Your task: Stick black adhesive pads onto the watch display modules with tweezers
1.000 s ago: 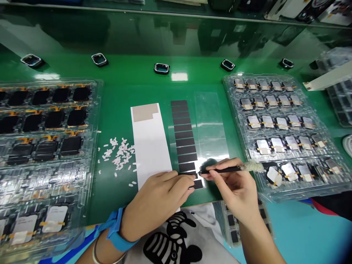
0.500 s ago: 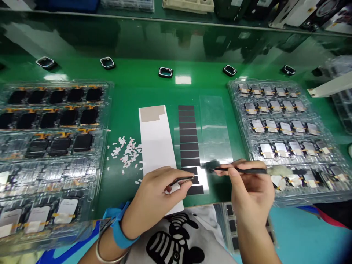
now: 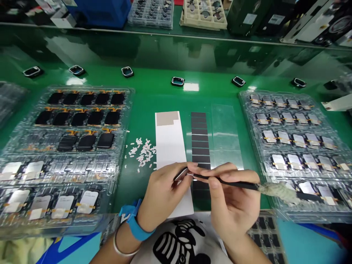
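My left hand (image 3: 162,189) is closed on a small watch screen (image 3: 180,173), seen nearly edge-on, with its dark face partly hidden by the fingers. My right hand (image 3: 236,203) grips a slim black tool (image 3: 242,184), probably tweezers, with pale wrapping (image 3: 277,190) around its rear part. The tool's tip meets the edge of the screen at my left fingertips. Beneath my hands lie a white sheet (image 3: 171,145) with a beige patch on top and a clear strip bearing black rectangles (image 3: 200,142).
A clear tray (image 3: 128,110) of watch screens stands left, and another tray (image 3: 249,121) right. Small white scraps (image 3: 144,152) lie beside the sheet. A clear film (image 3: 227,128) lies right of the strip. Several watch cases (image 3: 178,81) line the back.
My right hand has moved left, bringing the tool's tip to the screen in my left hand. The screen is tilted up more. The camera view has shifted, showing more of the back shelf.
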Motion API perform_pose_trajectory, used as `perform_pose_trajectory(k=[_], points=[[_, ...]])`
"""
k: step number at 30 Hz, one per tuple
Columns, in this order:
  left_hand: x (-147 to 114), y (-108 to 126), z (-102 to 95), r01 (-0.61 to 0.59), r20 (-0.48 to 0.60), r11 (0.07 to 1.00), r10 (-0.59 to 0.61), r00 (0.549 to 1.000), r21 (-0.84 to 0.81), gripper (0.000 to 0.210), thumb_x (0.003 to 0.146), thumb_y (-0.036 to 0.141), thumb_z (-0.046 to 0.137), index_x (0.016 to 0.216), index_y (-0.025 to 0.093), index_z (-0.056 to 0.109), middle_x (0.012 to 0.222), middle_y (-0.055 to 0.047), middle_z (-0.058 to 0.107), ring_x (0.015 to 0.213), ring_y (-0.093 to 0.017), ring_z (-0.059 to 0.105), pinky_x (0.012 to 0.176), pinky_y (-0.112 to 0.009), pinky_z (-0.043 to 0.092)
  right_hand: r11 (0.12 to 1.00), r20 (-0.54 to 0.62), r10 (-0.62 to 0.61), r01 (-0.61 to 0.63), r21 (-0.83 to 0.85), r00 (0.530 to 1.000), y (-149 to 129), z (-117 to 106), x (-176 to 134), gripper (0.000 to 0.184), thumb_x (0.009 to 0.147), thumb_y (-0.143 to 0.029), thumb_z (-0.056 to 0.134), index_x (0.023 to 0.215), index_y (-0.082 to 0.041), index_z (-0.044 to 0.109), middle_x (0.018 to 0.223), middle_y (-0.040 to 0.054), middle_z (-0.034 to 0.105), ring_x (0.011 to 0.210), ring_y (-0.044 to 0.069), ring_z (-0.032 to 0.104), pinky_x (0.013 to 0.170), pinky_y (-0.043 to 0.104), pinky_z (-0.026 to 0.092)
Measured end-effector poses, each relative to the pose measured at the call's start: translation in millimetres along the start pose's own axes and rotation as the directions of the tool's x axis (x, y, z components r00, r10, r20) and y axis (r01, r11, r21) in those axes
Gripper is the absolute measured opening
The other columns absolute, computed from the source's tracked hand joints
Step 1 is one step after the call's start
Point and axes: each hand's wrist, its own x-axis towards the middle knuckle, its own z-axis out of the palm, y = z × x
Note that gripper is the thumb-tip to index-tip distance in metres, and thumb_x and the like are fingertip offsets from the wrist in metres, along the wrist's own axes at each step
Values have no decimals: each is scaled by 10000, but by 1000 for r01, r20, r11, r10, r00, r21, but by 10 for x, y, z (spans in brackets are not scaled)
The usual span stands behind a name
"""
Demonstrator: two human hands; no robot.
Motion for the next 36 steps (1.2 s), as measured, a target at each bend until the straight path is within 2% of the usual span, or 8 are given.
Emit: perform_pose_trajectory(k=[4,7,13,21,36], points=[[-4,-19,-5,-22,39,1000,23,999,-15,297,985,147,479,1227,212,638,970,-43,739,845,-162,693,718,-257,523,997,-35,-26,23,-67,999,6,29,-13,254,906,-20,523,1017,-249,527,886,10,659,884,166,736,739,356,688],[-7,-20,-18,-13,55,1000,14,998,-15,358,1011,163,431,1340,197,569,918,-43,698,797,-156,653,706,-266,499,989,-80,-90,80,-121,993,19,41,-23,243,901,-40,548,1015,-254,522,878,16,665,879,174,737,711,354,691],[-21,-17,-41,10,82,999,-8,997,-30,480,1014,196,394,1494,205,398,982,-47,648,846,-165,621,723,-279,482,992,-30,-98,95,-82,995,107,85,-35,262,888,-12,544,1020,-237,522,893,20,671,889,175,730,825,437,678],[-18,-23,-29,18,79,1000,-17,997,-11,515,1016,235,356,1527,178,352,895,-43,580,768,-174,566,672,-292,445,983,-66,-141,132,-125,988,193,117,-37,252,873,-24,581,1004,-235,539,859,2,646,796,150,709,837,473,676],[-15,-26,-19,18,81,999,-21,996,41,513,1022,232,343,1533,184,338,901,-46,584,787,-178,571,673,-292,465,987,-55,-136,131,-91,989,211,111,-30,334,836,58,535,1025,-217,546,897,17,658,895,176,730,839,447,679]])
